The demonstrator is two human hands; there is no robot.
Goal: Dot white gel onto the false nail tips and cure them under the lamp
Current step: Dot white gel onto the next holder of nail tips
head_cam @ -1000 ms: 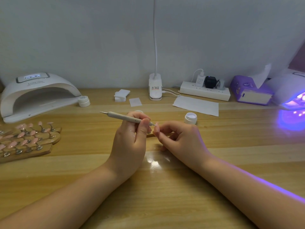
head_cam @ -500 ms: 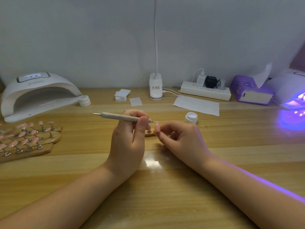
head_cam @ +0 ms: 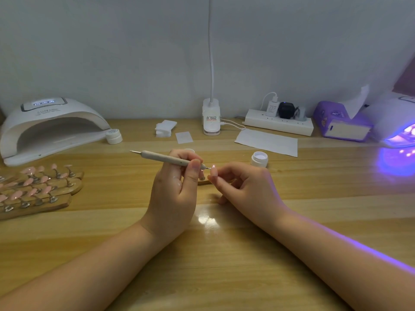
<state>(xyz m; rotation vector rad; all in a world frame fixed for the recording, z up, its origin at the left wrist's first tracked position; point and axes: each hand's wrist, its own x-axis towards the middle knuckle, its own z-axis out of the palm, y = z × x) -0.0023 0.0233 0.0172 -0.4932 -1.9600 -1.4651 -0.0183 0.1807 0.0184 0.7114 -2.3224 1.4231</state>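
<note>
Dotting step: the left hand [head_cam: 173,191] pinches the dotting pen [head_cam: 167,158], its tip at the pink nail tip [head_cam: 213,171] gripped in the right hand [head_cam: 244,187] mid-table, the open gel pot [head_cam: 259,159] just behind, so the next move likely calls for a light, steady touch.

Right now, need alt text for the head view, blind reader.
Over a wooden table, the left hand grips a dotting pen, tip at a false nail tip pinched by the right hand. An open gel pot sits behind; racks of pink tips and an unlit lamp lie left, a lit lamp far right.
</note>
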